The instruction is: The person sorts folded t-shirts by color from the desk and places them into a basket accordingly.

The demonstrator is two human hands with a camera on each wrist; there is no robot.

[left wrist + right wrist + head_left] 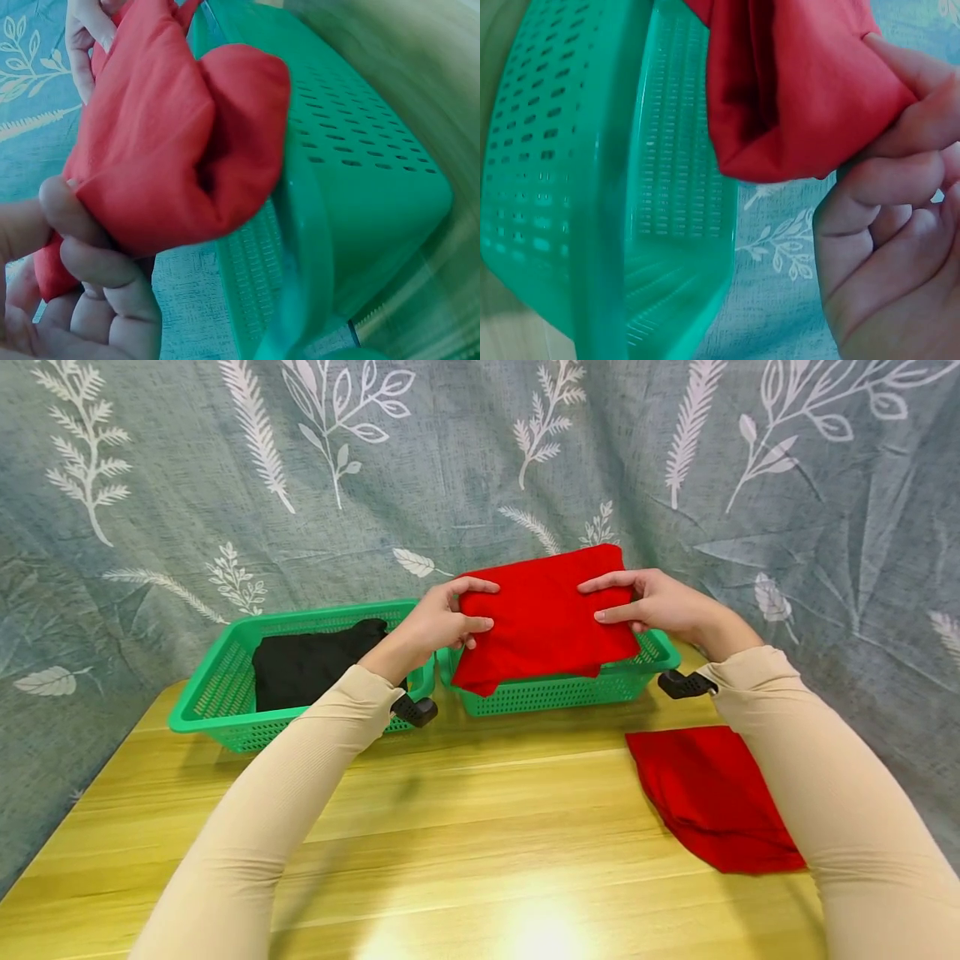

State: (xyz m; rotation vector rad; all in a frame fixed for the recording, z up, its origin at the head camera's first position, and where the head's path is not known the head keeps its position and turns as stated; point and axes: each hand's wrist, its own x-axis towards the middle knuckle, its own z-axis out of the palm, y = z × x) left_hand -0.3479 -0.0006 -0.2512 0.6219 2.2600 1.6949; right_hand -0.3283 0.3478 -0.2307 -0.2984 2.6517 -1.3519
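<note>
Both hands hold a folded red cloth [547, 618] over the right green basket [555, 693]. My left hand [446, 618] pinches its left edge between thumb and fingers, and my right hand [660, 602] pinches the right edge the same way. In the left wrist view the red cloth [172, 142] shows a rounded fold at its near end, close over the basket rim. From the right wrist, the cloth's layers [787, 97] hang folded above the basket's slotted inside [679, 150]. The cloth hides most of the basket's interior in the head view.
Left of it stands another green basket [217, 720] with a folded black cloth [300, 664] inside. A second red cloth [712, 793] lies on the wooden table [465, 843] at the right, partly behind the right sleeve. A leaf-patterned curtain [450, 468] hangs behind the baskets.
</note>
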